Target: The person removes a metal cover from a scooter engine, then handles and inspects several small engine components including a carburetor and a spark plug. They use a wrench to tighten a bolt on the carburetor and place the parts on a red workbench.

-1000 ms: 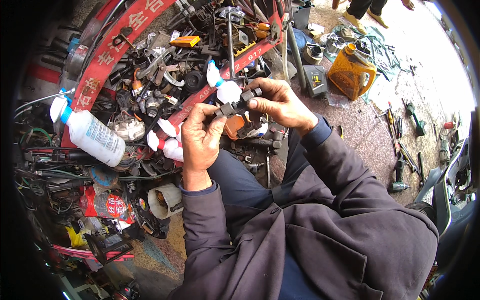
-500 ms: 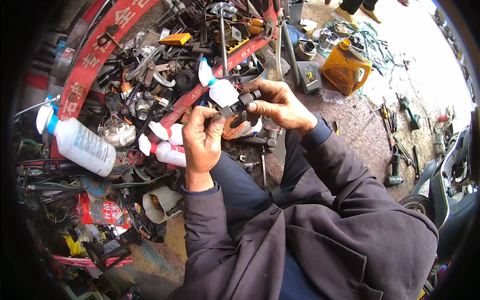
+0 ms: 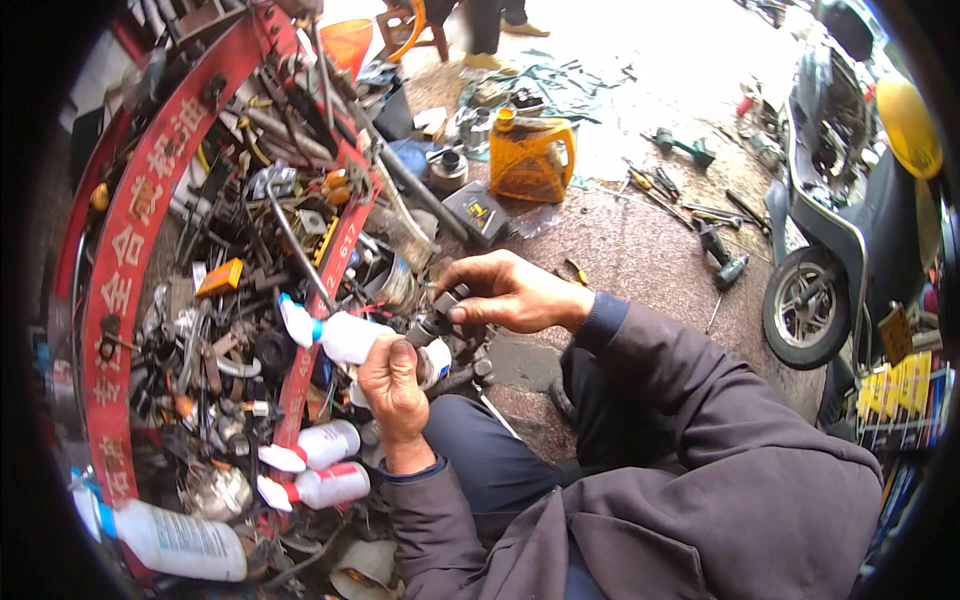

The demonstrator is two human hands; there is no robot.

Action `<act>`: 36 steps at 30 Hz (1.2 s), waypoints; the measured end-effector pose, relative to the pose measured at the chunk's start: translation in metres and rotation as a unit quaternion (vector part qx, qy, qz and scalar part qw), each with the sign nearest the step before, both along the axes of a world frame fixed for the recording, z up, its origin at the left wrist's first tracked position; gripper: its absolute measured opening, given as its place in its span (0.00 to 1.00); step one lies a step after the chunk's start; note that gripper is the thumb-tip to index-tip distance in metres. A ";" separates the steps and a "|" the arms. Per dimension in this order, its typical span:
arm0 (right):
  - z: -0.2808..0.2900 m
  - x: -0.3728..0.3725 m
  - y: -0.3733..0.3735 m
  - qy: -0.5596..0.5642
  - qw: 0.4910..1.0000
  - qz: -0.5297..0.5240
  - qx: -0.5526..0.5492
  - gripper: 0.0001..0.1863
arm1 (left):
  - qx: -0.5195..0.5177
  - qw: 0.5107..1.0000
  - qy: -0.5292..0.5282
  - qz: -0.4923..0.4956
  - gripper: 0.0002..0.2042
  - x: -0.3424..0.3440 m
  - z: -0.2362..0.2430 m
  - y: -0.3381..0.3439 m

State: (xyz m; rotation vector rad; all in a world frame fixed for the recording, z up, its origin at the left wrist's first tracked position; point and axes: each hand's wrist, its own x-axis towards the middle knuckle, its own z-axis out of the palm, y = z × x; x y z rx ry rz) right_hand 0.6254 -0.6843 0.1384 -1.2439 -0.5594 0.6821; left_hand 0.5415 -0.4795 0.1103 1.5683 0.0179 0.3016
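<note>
Both my hands are closed on a small dark part with blocky sections (image 3: pixel 428 327), perhaps a plastic connector. My left hand (image 3: pixel 394 388) pinches its lower end between thumb and fingers. At the upper end, my right hand (image 3: pixel 515 292) grips it with thumb and bent fingers, which hide some of it. Just behind my left hand lies a white spray bottle with a blue collar (image 3: pixel 352 337). Two more white spray bottles, one with a red collar (image 3: pixel 332 486), lie left of my left wrist.
A red metal frame (image 3: pixel 140 235) encloses piled used parts on the left. Beyond my hands stand a yellow oil jug (image 3: pixel 533 160) and a dark grey container (image 3: pixel 474 214). Hand tools and a green cordless drill (image 3: pixel 720 255) lie on the floor, beside a scooter (image 3: pixel 805 300). A person's legs (image 3: pixel 487 28) show far back.
The view has swung right, bringing the scooter further in. Both hands still hold the dark part, which is now tilted differently; my left fingers are curled more tightly.
</note>
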 end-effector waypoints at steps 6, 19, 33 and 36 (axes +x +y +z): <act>0.040 -0.037 -0.044 -0.153 0.968 -0.167 -0.104 0.13 | -0.114 0.986 0.027 -0.118 0.18 0.017 -0.005 -0.045; 0.046 -0.083 -0.099 -0.059 0.952 -0.290 -0.083 0.14 | -0.155 0.948 -0.061 -0.272 0.08 0.020 0.000 -0.108; 0.032 -0.089 -0.153 -0.007 0.953 -0.298 -0.059 0.12 | -0.114 0.944 -0.023 -0.308 0.12 0.030 0.002 -0.153; 0.031 -0.092 -0.162 -0.005 0.953 -0.293 -0.076 0.12 | -0.077 0.950 -0.006 -0.304 0.11 0.038 0.004 -0.161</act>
